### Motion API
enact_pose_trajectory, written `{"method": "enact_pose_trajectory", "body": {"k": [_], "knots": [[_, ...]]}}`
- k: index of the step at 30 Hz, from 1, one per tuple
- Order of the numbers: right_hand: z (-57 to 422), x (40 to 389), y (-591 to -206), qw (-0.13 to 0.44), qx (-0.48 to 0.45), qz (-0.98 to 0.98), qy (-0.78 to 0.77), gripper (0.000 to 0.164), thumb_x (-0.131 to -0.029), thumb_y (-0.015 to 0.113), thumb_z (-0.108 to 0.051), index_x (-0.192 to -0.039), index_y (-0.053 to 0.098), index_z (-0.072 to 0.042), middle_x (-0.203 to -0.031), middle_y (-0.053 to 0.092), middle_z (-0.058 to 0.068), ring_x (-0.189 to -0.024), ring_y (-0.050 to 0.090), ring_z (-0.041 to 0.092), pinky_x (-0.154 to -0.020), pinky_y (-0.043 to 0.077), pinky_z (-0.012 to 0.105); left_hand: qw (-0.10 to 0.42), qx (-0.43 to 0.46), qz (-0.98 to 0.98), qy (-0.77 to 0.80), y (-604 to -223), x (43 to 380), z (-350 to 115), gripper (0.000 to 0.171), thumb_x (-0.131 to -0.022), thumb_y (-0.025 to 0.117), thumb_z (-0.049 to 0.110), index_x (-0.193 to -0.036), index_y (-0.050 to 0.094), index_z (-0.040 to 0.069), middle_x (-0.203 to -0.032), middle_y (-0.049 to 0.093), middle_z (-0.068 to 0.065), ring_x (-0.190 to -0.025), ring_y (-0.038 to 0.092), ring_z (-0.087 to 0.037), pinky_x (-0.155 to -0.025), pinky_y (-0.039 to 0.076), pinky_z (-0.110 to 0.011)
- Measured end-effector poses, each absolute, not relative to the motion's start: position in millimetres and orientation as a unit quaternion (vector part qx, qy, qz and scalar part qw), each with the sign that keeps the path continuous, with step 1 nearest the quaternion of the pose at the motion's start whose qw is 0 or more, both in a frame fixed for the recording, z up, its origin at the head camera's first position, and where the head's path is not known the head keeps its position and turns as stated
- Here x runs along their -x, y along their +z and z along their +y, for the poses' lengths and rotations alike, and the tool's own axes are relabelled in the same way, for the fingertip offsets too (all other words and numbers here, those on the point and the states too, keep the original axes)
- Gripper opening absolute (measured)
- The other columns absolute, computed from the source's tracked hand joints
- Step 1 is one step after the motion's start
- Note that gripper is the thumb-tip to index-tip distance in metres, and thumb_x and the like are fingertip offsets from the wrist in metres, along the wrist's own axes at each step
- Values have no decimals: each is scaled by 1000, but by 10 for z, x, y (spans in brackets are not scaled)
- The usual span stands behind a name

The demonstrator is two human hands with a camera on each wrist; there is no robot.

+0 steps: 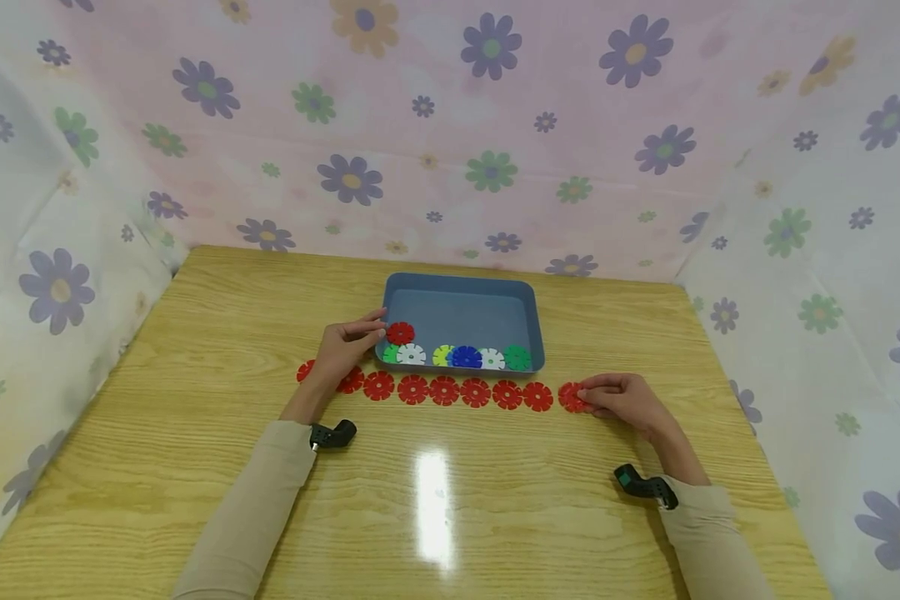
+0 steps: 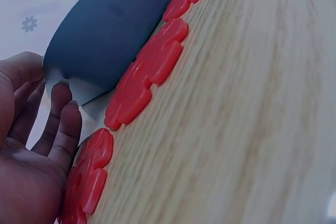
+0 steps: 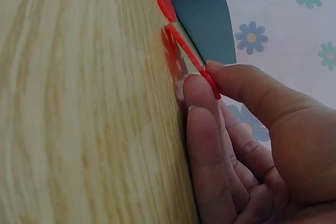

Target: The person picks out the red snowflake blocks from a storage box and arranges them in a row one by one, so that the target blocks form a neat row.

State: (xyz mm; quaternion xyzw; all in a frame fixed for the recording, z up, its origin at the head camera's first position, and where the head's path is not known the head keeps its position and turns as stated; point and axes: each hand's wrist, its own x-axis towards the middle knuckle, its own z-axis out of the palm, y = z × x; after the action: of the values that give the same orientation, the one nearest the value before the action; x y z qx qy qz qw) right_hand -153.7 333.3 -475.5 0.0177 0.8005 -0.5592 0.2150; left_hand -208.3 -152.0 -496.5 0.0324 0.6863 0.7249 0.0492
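My right hand (image 1: 630,402) pinches a red notched plastic disc (image 1: 571,397) between thumb and fingers at the right end of a row. In the right wrist view that disc (image 3: 191,56) is tilted, its far edge low by the table. My left hand (image 1: 339,346) holds the left end of a blue-grey tray (image 1: 461,310), thumb at the rim and fingertips at the outer wall. Several red discs (image 1: 444,391) lie flat in a line before the tray; the left forearm and hand partly hide those at the left end.
Inside the tray, along its near side, lie a red disc (image 1: 401,333), white discs (image 1: 411,354), a yellow disc (image 1: 442,356), a dark blue disc (image 1: 467,357) and green discs (image 1: 517,358). Flowered cloth (image 1: 420,125) surrounds the wooden table (image 1: 540,500) at the back and sides.
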Motion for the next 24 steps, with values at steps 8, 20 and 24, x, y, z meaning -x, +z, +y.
{"method": "enact_pose_trajectory", "body": {"k": [8, 20, 24], "knots": [[3289, 1541, -4730, 205, -36, 819, -535, 44, -97, 72, -20, -124, 62, 13, -90, 77, -2, -76, 73, 10, -72, 61, 26, 49, -32, 684, 727, -4970, 2086, -1510, 31, -100, 65, 6, -124, 67, -13, -148, 57, -13, -144, 46, -21, -97, 50, -15], [3234, 1571, -4779, 177, -30, 857, -483, 34, -93, 76, -19, -110, 68, 9, -84, 76, 4, -71, 73, 13, -66, 60, 28, 51, -32, 684, 727, -4959, 2081, -1525, 32, -100, 64, 7, -125, 65, -13, -149, 56, -12, -144, 46, -21, -99, 49, -16], [3226, 1572, -4774, 171, -27, 866, -469, 34, -92, 77, -21, -108, 69, 8, -83, 76, 5, -70, 72, 14, -65, 60, 28, 51, -31, 683, 728, -4967, 2084, -1527, 31, -100, 64, 6, -124, 66, -13, -148, 57, -12, -144, 46, -20, -99, 49, -17]]}}
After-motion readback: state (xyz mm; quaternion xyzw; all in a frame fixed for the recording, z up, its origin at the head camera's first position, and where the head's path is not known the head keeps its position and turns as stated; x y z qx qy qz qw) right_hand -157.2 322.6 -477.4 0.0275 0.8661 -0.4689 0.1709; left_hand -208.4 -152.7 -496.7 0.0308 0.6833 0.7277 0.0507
